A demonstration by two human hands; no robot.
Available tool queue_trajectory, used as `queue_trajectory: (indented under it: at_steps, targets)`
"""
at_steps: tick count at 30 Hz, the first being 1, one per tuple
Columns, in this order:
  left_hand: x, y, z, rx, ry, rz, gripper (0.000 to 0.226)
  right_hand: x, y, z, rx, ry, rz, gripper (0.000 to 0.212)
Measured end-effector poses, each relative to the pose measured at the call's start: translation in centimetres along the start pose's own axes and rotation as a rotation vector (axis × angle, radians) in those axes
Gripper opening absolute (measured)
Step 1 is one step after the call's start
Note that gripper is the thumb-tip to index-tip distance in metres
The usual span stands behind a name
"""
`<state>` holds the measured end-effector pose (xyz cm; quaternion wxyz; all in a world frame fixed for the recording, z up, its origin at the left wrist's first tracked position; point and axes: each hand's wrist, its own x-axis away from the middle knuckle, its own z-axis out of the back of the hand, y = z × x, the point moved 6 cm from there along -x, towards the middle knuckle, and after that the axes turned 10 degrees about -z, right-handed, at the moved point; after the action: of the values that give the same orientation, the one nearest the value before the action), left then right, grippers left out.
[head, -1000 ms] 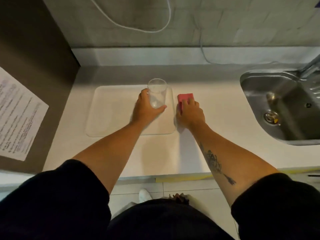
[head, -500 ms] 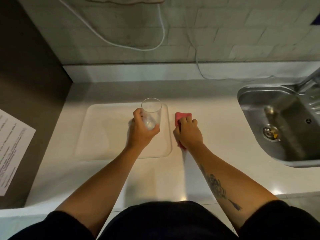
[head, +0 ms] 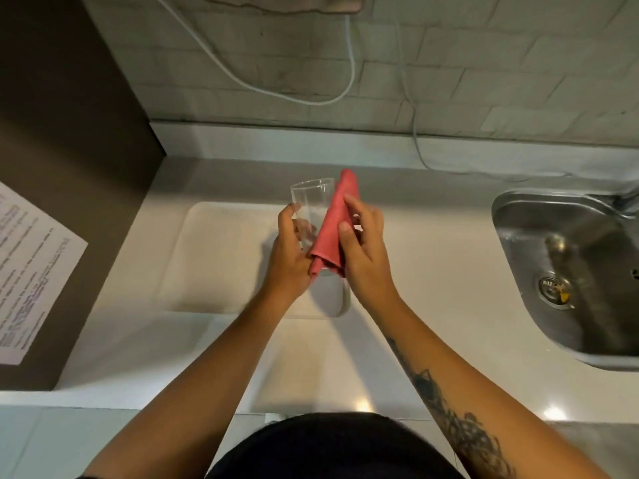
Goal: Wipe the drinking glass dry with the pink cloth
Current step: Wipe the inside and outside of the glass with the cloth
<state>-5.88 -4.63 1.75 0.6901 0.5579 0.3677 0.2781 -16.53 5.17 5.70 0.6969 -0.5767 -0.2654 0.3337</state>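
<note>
Right now my left hand (head: 288, 259) is wrapped around the lower part of the glass (head: 310, 209), thumb on the near side and fingers curled round the far side, holding it up above the worktop (head: 425, 271) with the mouth tilted away from me. My right hand (head: 363, 250) grips the pink cloth (head: 332, 226), pinching it between thumb and fingers, which are only partly curled rather than clenched. The cloth is folded into a long strip and lies against the right side of the glass, its upper corner poking past the rim and its lower end hanging between my two hands. Both hands are raised over the right end of a pale tray (head: 221, 257) that sits on the worktop. A steel sink (head: 567, 257) lies well apart to the right, and a printed sheet (head: 27, 271) is stuck on the dark panel to my left.
</note>
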Motion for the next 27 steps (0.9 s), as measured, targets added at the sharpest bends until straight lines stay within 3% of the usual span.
queue_trajectory:
  at_steps: [3, 6, 7, 14, 17, 21, 27]
  targets:
    - [0.5, 1.1, 0.7, -0.041, -0.068, -0.043, 0.105, 1.8, 0.0, -1.6, 0.079, -0.006, 0.042, 0.056]
    - [1.3, 0.9, 0.9, 0.043, -0.085, 0.027, 0.063, 3.2, -0.3, -2.9, 0.028, -0.069, 0.035, 0.066]
    - [1.7, 1.1, 1.1, 0.045, -0.088, 0.031, 0.061, 3.6, -0.5, -3.1, 0.027, -0.086, 0.040, 0.067]
    - [3.3, 2.9, 2.7, 0.113, -0.083, -0.051, 0.074, 2.7, -3.6, -3.6, 0.064, -0.098, 0.096, 0.072]
    - [2.9, 3.2, 3.3, 0.104, -0.073, -0.133, 0.057, 2.7, -4.8, -4.2, 0.041, -0.074, 0.117, 0.075]
    - [2.1, 3.6, 3.8, 0.114, -0.059, -0.153, 0.054, 4.0, -4.7, -5.1, 0.157, -0.041, 0.158, 0.073]
    - [2.2, 4.6, 5.1, 0.161, -0.040, -0.197, 0.043, 6.8, -3.4, -6.0, 0.294, -0.154, 0.186, 0.084]
